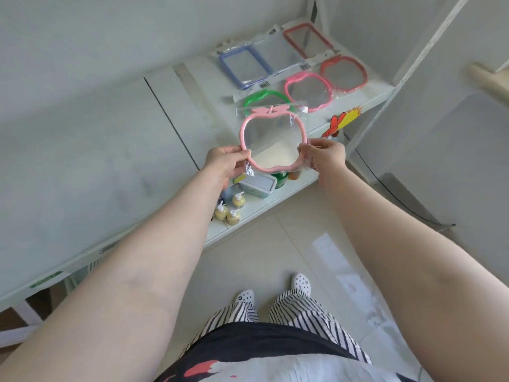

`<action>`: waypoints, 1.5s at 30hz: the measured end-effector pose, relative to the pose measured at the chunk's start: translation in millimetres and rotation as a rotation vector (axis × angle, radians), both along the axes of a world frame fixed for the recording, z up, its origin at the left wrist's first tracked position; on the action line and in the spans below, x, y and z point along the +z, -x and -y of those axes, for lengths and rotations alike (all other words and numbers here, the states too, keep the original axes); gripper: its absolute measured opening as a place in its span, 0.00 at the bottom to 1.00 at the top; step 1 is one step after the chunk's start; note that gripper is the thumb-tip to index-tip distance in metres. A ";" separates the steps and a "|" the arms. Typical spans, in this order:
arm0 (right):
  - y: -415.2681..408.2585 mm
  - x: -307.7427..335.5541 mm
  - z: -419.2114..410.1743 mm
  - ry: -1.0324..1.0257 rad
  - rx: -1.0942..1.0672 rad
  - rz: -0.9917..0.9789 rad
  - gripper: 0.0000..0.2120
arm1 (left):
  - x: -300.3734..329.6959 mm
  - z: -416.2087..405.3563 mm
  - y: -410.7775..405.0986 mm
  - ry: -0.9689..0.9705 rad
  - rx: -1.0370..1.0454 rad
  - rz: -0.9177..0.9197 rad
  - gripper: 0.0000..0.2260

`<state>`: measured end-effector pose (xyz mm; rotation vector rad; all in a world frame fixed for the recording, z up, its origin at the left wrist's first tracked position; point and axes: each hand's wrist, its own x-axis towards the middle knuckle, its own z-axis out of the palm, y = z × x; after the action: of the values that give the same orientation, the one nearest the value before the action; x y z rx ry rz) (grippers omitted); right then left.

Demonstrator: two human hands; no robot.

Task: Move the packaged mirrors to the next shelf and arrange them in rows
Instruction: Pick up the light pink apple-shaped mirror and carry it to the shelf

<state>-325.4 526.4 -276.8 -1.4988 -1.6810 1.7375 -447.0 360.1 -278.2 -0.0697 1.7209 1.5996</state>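
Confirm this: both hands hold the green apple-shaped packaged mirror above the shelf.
Wrong colour. The head view shows the left hand and right hand holding a pink apple-shaped packaged mirror; the green apple-shaped mirror lies on the white shelf behind it.

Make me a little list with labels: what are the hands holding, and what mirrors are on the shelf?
held: pink apple mirror in clear wrap
left hand: pinches its lower left edge
right hand: pinches its lower right edge
on shelf: blue mirror, red square mirror, red apple mirror, pink mirror, green mirror
below: yellow bottles, box
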 end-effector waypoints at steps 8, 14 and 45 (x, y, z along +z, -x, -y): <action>54.8 -3.9 -66.6 0.077 0.393 0.022 0.07 | -2.5 -22.7 22.9 0.057 0.175 0.005 0.14; 120.8 -3.5 -72.0 0.188 0.583 -0.097 0.02 | -6.6 -0.8 23.0 0.047 0.343 0.038 0.13; 284.2 -55.9 -47.7 -0.353 0.795 0.046 0.23 | -75.8 7.8 126.4 0.373 0.550 -0.100 0.11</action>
<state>-609.6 574.1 -332.7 -0.7506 -2.6678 1.5719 -573.4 352.3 -354.0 -0.7100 2.1881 1.6454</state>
